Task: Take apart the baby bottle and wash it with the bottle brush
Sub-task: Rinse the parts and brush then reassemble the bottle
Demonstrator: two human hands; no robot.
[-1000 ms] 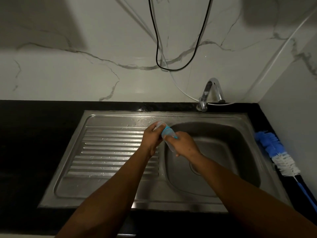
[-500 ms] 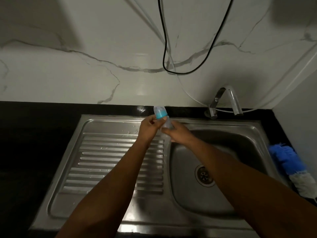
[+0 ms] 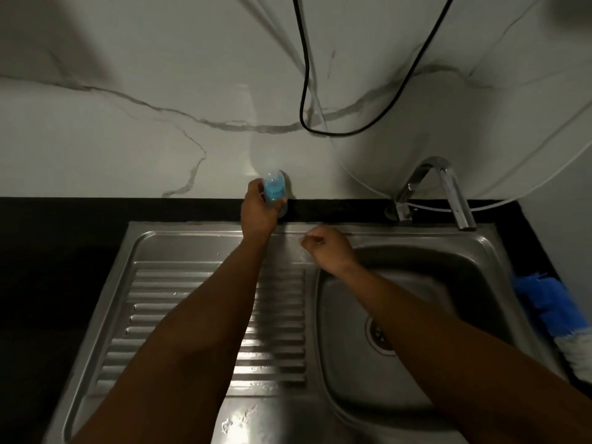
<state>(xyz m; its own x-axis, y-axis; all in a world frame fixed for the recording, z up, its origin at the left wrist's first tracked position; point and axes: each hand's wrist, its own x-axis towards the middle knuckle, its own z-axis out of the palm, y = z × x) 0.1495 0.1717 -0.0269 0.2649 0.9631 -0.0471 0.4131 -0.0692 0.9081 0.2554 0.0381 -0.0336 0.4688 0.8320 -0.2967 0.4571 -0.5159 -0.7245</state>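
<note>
Draining board [image 3: 192, 315]: ribbed steel, nearest the camera at 7 o'clock, wet in patches; the left forearm crosses it.
Basin [image 3: 416, 379]: at 4 to 5 o'clock, part of the same steel sink, with the drain [image 3: 379, 336] showing beside the right forearm.
Bottle brush [image 3: 551, 306]: blue and white bristles, lying on the black counter [image 3: 64, 251] at 3 o'clock, just beside the sink's right rim, well apart from both hands.
Right hand [image 3: 331, 249]: just right of centre, over the basin's far left corner; fingers curled together into a loose fist, blurred, nothing seen in them.
Left hand [image 3: 258, 213]: at 12 o'clock, over the sink's back rim; fingers wrapped round the baby bottle.
Baby bottle [image 3: 274, 189]: clear with a blue top part, held roughly upright at 12 o'clock, above the back strip of counter and in front of the wall; apart from the right hand.
Tap [image 3: 448, 187]: chrome, at 2 o'clock behind the basin.
Wall [image 3: 128, 139]: white marble with grey veins; a black cable [image 3: 304, 75] hangs in a loop at 12 to 1 o'clock.
</note>
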